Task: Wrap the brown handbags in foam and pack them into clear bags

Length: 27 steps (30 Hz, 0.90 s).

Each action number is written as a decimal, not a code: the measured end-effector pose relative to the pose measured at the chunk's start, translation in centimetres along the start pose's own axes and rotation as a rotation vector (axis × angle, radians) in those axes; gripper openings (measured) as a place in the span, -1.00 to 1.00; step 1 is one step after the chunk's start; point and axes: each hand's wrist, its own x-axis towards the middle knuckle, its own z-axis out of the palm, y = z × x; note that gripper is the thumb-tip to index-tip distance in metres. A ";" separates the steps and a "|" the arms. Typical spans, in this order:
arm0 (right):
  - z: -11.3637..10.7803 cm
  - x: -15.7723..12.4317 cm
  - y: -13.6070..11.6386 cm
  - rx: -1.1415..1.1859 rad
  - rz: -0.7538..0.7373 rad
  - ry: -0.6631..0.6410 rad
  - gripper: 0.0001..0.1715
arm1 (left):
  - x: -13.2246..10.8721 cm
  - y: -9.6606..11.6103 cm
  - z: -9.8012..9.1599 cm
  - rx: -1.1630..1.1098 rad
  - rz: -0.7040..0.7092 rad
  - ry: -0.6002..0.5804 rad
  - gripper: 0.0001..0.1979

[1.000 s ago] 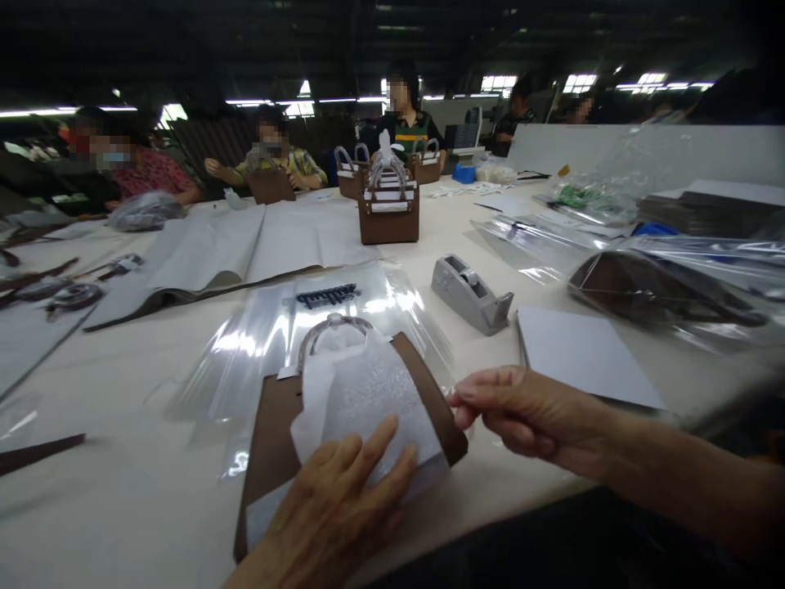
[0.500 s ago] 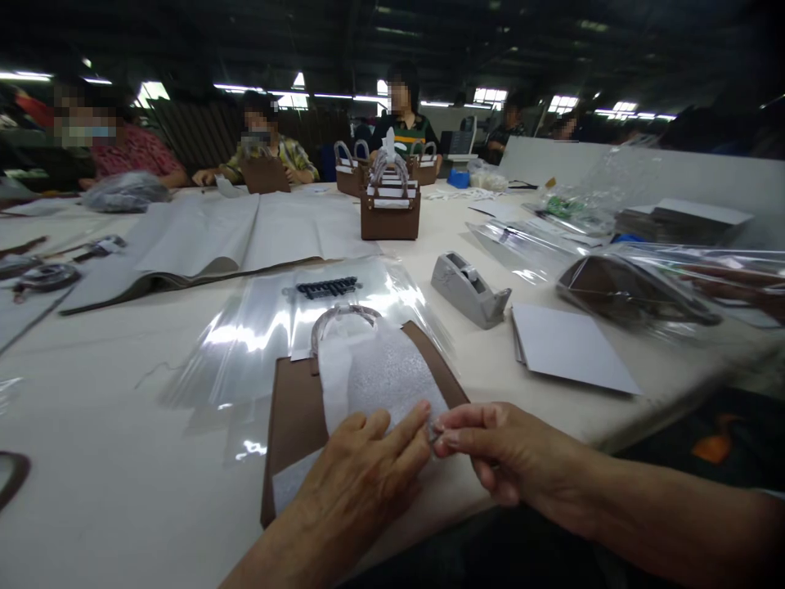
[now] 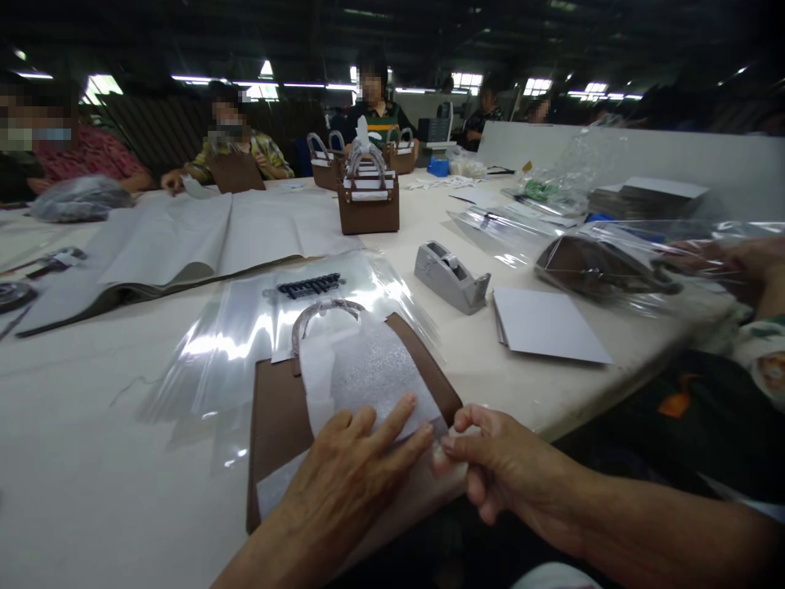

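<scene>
A brown handbag [image 3: 279, 409] lies on its side before me, its wrapped handle [image 3: 328, 309] pointing away. White packing sheet [image 3: 374, 368] covers the middle of it. My left hand [image 3: 361, 458] rests flat on this sheet with its fingers spread. At the sheet's right edge, my right hand [image 3: 496, 454] has thumb and fingers pinched together; what lies between the fingertips is too small and blurred to name. Clear plastic bags [image 3: 214, 335] with a dark chain [image 3: 308, 285] on top lie just beyond the handbag.
A grey tape dispenser [image 3: 450, 276] and white cards [image 3: 549, 325] lie to the right. Finished brown handbags [image 3: 369, 209] stand farther back. Large grey-white sheets [image 3: 165, 237] spread at left. Co-workers sit across the table, and another person's arm [image 3: 766, 266] reaches in at right, by a plastic-wrapped bag [image 3: 598, 266].
The view has turned slightly right, so the scene shifts left. My right fingertips have drawn slightly away from my left fingers. Another person's arm shows more at the right.
</scene>
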 end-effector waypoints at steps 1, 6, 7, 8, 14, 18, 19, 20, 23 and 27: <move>-0.5 -0.3 0.3 -0.021 0.020 -0.006 -0.73 | 0.0 0.1 0.0 0.018 -0.002 -0.008 -0.57; -1.2 -1.2 -2.6 -0.037 -0.369 -0.029 -0.74 | -0.2 0.3 -0.2 0.047 0.028 -0.057 -0.51; -0.6 -0.8 -3.7 -0.004 -0.487 -0.070 -0.74 | -0.2 0.4 -0.3 0.042 0.028 -0.081 -0.49; 0.2 -0.2 -4.7 0.025 -0.581 -0.129 -0.74 | -0.2 0.5 -0.6 0.033 0.025 -0.106 -0.48; 6.0 5.6 -6.4 -0.206 -0.917 -0.210 -0.71 | -0.5 1.5 -2.9 -0.059 0.049 -0.162 -0.64; 6.3 7.0 -5.6 -0.425 -1.010 -0.189 -0.66 | -2.0 -1.7 -5.2 -0.329 0.089 0.159 -0.80; 6.1 7.0 -5.5 -0.450 -1.008 -0.197 -0.62 | -2.1 -3.4 -5.6 -0.405 -0.008 0.247 -0.77; 6.0 6.9 -5.4 -0.470 -0.995 -0.203 -0.55 | -2.0 -5.2 -5.6 -0.472 -0.141 0.285 -0.73; 5.9 6.4 -5.4 -0.546 -0.991 -0.210 -0.14 | 0.0 -11.4 -4.1 -0.599 -0.420 0.067 -0.56; 6.3 6.1 -5.6 -0.631 -1.007 -0.215 -0.20 | 3.8 -17.3 -1.0 -0.701 -0.300 -0.304 -0.54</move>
